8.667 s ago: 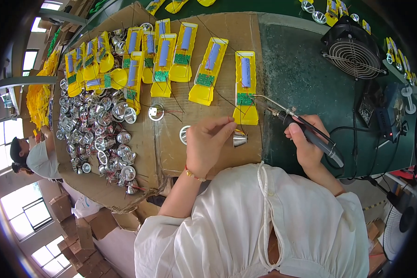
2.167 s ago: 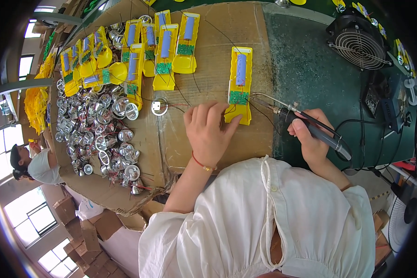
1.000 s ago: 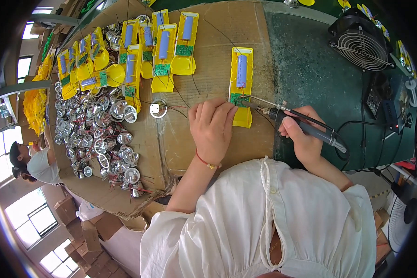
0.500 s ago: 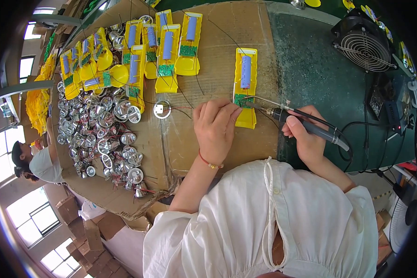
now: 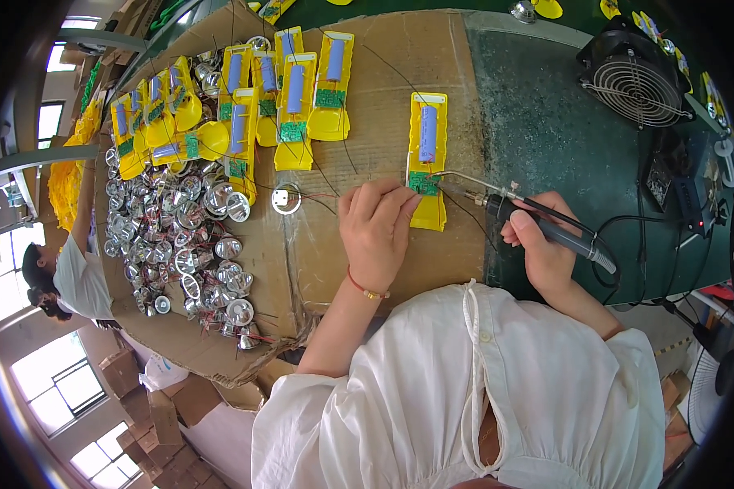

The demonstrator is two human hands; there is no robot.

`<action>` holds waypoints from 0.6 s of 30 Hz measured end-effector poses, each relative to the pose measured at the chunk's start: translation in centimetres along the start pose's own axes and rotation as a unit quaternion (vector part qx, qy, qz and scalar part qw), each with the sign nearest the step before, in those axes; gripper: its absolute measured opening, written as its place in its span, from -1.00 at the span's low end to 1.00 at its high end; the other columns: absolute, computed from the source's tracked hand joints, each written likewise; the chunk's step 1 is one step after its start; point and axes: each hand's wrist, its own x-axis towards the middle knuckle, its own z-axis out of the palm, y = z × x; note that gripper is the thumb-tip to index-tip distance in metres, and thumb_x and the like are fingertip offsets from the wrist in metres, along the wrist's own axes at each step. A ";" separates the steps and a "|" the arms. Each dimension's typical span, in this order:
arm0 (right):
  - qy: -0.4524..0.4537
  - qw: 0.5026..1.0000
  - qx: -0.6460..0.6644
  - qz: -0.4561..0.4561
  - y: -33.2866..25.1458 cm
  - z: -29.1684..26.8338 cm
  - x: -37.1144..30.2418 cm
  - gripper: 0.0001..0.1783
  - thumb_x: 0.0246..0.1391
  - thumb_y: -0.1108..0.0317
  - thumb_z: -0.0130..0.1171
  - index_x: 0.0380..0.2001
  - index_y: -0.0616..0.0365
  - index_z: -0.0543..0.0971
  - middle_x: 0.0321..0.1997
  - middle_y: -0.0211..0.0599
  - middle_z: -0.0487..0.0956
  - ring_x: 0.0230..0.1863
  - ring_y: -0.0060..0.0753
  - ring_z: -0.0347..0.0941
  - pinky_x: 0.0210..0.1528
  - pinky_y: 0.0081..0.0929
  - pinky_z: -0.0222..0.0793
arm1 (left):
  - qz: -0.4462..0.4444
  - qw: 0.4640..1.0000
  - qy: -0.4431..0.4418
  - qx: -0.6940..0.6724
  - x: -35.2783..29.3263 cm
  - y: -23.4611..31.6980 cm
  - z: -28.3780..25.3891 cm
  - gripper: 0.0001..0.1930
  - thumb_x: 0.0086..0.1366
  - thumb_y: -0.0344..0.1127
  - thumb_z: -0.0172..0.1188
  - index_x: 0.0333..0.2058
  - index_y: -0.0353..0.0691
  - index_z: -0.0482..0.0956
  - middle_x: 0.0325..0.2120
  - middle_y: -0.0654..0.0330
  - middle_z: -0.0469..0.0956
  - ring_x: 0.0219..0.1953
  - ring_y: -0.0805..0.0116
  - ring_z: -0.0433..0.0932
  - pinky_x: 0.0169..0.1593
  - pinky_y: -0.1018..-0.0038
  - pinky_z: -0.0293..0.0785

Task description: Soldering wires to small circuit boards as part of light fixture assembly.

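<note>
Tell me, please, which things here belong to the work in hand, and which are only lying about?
In hand, it seems:
iron, in right hand
yellow case, near left hand
board and battery in that case

Apparently lying about:
reflectors, heaped
other cases
white bag
boxes

Left forearm [image 5: 334,338] slanting up and inward, and there's the left hand [image 5: 375,228], back uppermost, fingers bent, thumb and forefinger drawn into a pinch that points toward the right! Across the way, the right forearm [image 5: 583,310] angles up and leftward, the right hand [image 5: 544,248] curled in a pen-like grip, thumb [image 5: 526,228] laid along the top. Both hands level, a clear gap between!
</note>
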 end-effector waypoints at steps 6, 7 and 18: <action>0.028 0.999 0.000 -0.025 -0.3 -2.0 0.2 -0.88 0.01 0.47 0.11 -0.40 0.28 0.41 -0.57 -0.26 0.49 -0.56 -0.58 0.42 -0.51 -0.66 0.36 | -0.286 0.935 0.008 -0.211 0.2 1.8 -1.3 -0.87 0.03 -0.43 0.25 -0.42 -0.29 0.52 -0.52 0.19 0.51 -0.59 0.44 0.47 -0.52 0.59 0.38; 0.039 0.998 -0.013 -0.037 -0.2 -2.7 0.4 -0.87 0.03 0.45 0.08 -0.37 0.27 0.40 -0.58 -0.26 0.49 -0.59 -0.57 0.41 -0.54 -0.67 0.33 | -0.281 0.942 -0.041 -0.180 0.3 1.3 -1.3 -0.88 0.03 -0.41 0.25 -0.44 -0.30 0.53 -0.58 0.20 0.50 -0.63 0.46 0.46 -0.53 0.59 0.38; 0.115 0.992 -0.046 0.006 1.0 -6.2 1.4 -0.88 -0.08 0.46 0.22 -0.44 0.21 0.48 -0.58 -0.40 0.51 -0.55 -0.70 0.38 -0.51 -0.69 0.30 | -0.076 0.965 -0.248 -0.042 18.6 2.2 5.9 -0.78 0.07 -0.23 0.13 -0.62 -0.25 0.57 -0.73 0.10 0.50 -0.64 0.18 0.51 -0.49 0.37 0.42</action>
